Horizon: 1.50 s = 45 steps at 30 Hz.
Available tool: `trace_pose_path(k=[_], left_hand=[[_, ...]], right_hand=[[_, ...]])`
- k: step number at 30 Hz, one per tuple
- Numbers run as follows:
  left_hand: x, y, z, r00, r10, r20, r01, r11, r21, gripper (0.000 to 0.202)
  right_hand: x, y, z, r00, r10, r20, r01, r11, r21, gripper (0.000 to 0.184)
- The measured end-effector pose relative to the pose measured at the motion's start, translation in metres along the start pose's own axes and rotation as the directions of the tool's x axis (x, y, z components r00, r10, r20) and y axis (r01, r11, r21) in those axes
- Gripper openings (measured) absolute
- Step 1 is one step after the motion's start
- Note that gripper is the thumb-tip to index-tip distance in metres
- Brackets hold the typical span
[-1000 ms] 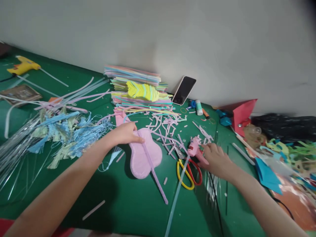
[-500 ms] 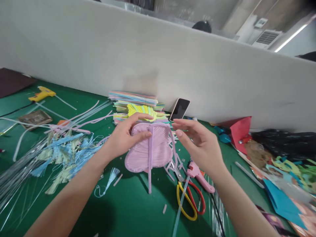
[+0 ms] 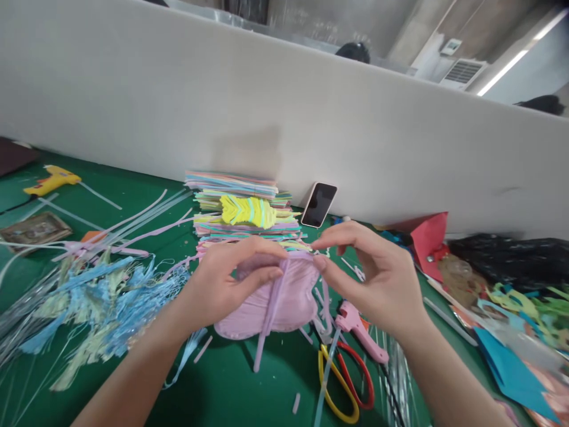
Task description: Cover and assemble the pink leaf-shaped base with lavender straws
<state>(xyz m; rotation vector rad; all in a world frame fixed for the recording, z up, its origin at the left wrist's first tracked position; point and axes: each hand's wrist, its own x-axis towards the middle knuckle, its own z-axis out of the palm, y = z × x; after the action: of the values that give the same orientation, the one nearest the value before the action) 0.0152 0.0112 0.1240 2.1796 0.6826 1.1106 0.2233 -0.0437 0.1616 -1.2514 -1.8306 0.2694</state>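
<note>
I hold a pink butterfly-shaped fan with a pink stick handle above the green table. My left hand grips its upper left part, thumb across the front. My right hand pinches the fan's top edge near a loose pink strip, thumb and forefinger pressed together. A pink glue gun lies on the table just below my right hand. Red and yellow scissors lie beside the gun.
A stack of coloured foam sheets and a phone lean by the white partition. Blue and silver tassels cover the left. A yellow glue gun lies far left. Red and blue paper scraps fill the right.
My right hand left the pink glue gun on the table and rose to the fan. My left hand lifted the fan off the table. Both hands now close on its top edge.
</note>
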Motion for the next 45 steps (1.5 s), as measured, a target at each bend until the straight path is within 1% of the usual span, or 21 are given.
trace_pose_path(k=[3,6,8,10,12,16,21,24,28,31,33,36,37,39,40,42,45], left_hand=[[-0.002,0.001,0.0,1.0,0.004,-0.02,-0.004,1.0,0.021,0.017],[-0.005,0.003,0.002,0.997,0.041,-0.066,-0.034,0.994,0.099,0.033],[-0.006,0.004,0.003,0.994,0.063,-0.087,-0.049,0.987,0.155,0.039],[-0.007,0.006,0.004,0.994,0.072,-0.084,-0.056,0.983,0.173,0.037],[-0.007,0.008,0.006,0.994,0.081,-0.067,-0.069,0.985,0.157,0.033],[-0.006,0.012,0.008,0.991,0.118,-0.057,-0.109,0.985,0.136,0.029],[-0.006,0.014,0.008,0.994,0.11,-0.026,-0.105,0.982,0.158,0.029],[-0.006,0.014,0.008,0.994,0.104,-0.029,-0.097,0.981,0.17,0.026],[-0.006,0.015,0.009,0.993,0.117,-0.027,-0.111,0.98,0.165,0.027],[-0.007,0.015,0.009,0.992,0.118,-0.033,-0.111,0.98,0.165,0.026],[-0.006,0.017,0.009,0.996,0.076,-0.043,-0.069,0.985,0.161,0.027],[-0.002,0.022,0.007,0.995,-0.077,-0.055,0.082,0.993,0.084,0.036],[-0.001,0.025,0.006,0.99,-0.129,-0.049,0.131,0.99,0.052,0.034],[0.003,0.032,0.003,0.979,-0.203,-0.015,0.203,0.979,0.007,0.022],[0.005,0.035,0.002,0.973,-0.229,0.001,0.229,0.973,-0.009,0.018],[0.007,0.04,0.0,0.962,-0.272,0.012,0.272,0.961,-0.054,0.017],[0.009,0.043,-0.001,0.949,-0.315,-0.018,0.31,0.94,-0.145,0.018]], right_hand=[[-0.001,-0.007,0.004,0.995,-0.085,-0.054,0.076,0.987,-0.141,0.01],[-0.004,-0.012,0.008,0.978,-0.168,-0.12,0.13,0.953,-0.275,0.01],[-0.007,-0.015,0.01,0.971,-0.173,-0.166,0.112,0.939,-0.325,0.009],[-0.011,-0.018,0.012,0.965,-0.155,-0.211,0.072,0.932,-0.357,0.009],[-0.014,-0.021,0.013,0.959,-0.145,-0.245,0.039,0.919,-0.392,0.009],[-0.018,-0.025,0.014,0.947,-0.171,-0.271,0.017,0.872,-0.49,0.009],[-0.019,-0.025,0.015,0.941,-0.207,-0.268,0.026,0.832,-0.554,0.012],[-0.019,-0.025,0.015,0.936,-0.231,-0.265,0.039,0.817,-0.576,0.013],[-0.019,-0.028,0.016,0.935,-0.218,-0.279,0.019,0.817,-0.576,0.013],[-0.018,-0.028,0.017,0.935,-0.184,-0.302,-0.012,0.838,-0.546,0.012],[-0.017,-0.028,0.017,0.942,-0.149,-0.301,-0.028,0.857,-0.514,0.01],[-0.016,-0.026,0.017,0.96,-0.099,-0.264,-0.035,0.887,-0.461,0.008],[-0.015,-0.025,0.017,0.965,-0.087,-0.247,-0.033,0.894,-0.446,0.007],[-0.015,-0.025,0.019,0.969,-0.083,-0.234,-0.024,0.906,-0.424,0.008],[-0.014,-0.025,0.019,0.968,-0.089,-0.234,-0.017,0.909,-0.416,0.008],[-0.013,-0.027,0.021,0.965,-0.104,-0.24,-0.002,0.914,-0.406,0.009],[-0.01,-0.031,0.024,0.966,-0.112,-0.232,0.011,0.919,-0.395,0.011]])
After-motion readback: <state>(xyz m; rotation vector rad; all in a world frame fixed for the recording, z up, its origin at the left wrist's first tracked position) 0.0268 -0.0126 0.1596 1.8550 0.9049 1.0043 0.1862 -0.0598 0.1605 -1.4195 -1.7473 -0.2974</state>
